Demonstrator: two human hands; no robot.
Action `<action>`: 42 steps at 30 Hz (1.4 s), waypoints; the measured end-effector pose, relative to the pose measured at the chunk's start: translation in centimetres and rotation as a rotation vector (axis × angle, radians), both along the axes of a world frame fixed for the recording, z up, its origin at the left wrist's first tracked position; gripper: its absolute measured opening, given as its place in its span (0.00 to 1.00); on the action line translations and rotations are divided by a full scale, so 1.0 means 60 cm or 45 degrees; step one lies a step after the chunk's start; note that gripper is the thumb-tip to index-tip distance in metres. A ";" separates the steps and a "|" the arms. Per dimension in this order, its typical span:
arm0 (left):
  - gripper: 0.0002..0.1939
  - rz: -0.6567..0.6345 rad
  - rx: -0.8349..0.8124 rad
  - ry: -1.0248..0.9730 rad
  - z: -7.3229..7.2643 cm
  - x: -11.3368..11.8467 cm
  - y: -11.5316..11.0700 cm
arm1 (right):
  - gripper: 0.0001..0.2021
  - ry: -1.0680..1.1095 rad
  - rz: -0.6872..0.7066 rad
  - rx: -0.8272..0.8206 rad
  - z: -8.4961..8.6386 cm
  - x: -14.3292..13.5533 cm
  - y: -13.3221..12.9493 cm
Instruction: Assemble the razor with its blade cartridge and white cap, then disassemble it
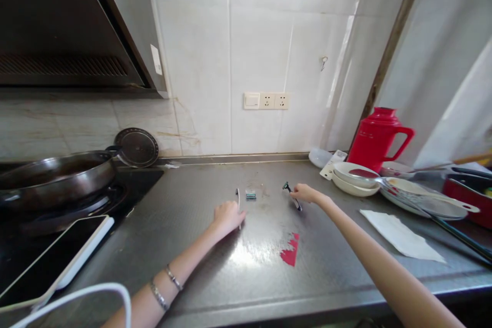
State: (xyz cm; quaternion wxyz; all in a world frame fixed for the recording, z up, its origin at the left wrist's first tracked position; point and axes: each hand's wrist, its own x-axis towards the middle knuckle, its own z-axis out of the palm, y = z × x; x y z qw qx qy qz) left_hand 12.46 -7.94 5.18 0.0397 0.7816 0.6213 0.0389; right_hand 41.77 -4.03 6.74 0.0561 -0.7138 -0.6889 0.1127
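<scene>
My left hand [229, 216] is closed on a slim, pale-handled razor [239, 196] seen edge-on, its top end pointing away from me. To the right, my right hand [304, 193] pinches the handle of a second razor [286, 186], dark with a greenish head tilted up and left. Between the hands, on the steel counter [265, 287], lies a small clear pack with teal razor cartridges [250, 195]. A torn red scrap [291, 252] rests nearer to me. My fingers hide part of both handles.
At left, a large pan [57, 179] sits on the black stove, near a phone with a white block [57, 261] and a white cable [96, 287]. Stacked bowls [355, 187], a red thermos jug [372, 138] and a white paper sheet [402, 236] stand or lie at right.
</scene>
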 end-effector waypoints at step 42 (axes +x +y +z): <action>0.22 -0.327 0.218 -0.259 0.006 0.117 -0.022 | 0.16 0.162 0.155 0.326 0.009 -0.103 -0.030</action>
